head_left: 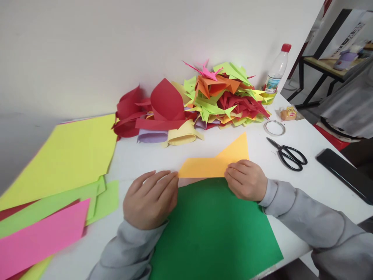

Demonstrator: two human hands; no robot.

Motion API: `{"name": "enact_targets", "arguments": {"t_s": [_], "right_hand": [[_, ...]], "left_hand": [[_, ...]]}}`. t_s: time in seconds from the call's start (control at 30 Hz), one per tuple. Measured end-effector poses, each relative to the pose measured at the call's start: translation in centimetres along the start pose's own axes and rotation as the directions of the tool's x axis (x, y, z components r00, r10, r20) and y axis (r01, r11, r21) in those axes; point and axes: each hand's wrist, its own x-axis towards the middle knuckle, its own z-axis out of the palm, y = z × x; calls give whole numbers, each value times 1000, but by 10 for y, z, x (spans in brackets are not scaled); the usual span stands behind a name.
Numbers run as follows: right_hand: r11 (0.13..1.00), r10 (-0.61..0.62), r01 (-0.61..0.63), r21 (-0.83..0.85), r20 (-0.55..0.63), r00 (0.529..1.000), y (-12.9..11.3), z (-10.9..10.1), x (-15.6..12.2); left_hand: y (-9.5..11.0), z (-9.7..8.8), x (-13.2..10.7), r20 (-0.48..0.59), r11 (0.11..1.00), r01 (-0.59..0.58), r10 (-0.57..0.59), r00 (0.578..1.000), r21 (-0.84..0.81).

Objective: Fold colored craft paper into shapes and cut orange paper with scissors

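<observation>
A folded orange paper (214, 161) lies on the white table (140, 155), one corner pointing up and away. My left hand (150, 198) lies with fingers stretched out, their tips pressing the paper's left point. My right hand (246, 179) is curled, its fingers pinching the paper's right lower edge. Both hands rest over a green sheet (212, 229) at the table's near edge.
A heap of folded coloured paper shapes (221, 97) and red curled pieces (157, 109) lies at the back by the wall. Yellow, green and pink sheets (64, 171) are stacked on the left. Scissors (288, 154), a tape roll (274, 127), a bottle (276, 72) and a black phone (345, 173) lie right.
</observation>
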Motion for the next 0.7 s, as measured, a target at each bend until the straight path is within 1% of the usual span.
{"name": "enact_targets", "arguments": {"t_s": [0.13, 0.3, 0.37, 0.43, 0.5, 0.6, 0.7], "right_hand": [[1000, 1, -1, -8, -11, 1000, 0, -1, -1], [1000, 21, -21, -10, -19, 1000, 5, -2, -4], [1000, 17, -17, -8, -19, 1000, 5, -1, -3], [1000, -5, 5, -1, -9, 1000, 2, 1, -2], [999, -36, 36, 13, 8, 999, -3, 2, 0], [996, -78, 77, 51, 29, 997, -13, 5, 2], [993, -98, 93, 71, 67, 993, -22, 6, 3]], "left_hand": [[-3, -2, 0, -27, 1000, 1, 0, 1000, 15], [-12, -5, -3, -75, 996, 44, -38, 996, 72], [-10, -7, -2, -88, 996, 59, -53, 995, 65], [0, -7, 2, -87, 997, 72, -69, 994, 23], [15, -6, 7, -61, 996, 72, -75, 995, -50], [40, -1, 11, 13, 984, 24, -22, 1000, -178], [55, 5, 9, 65, 960, -7, 26, 998, -278]]}}
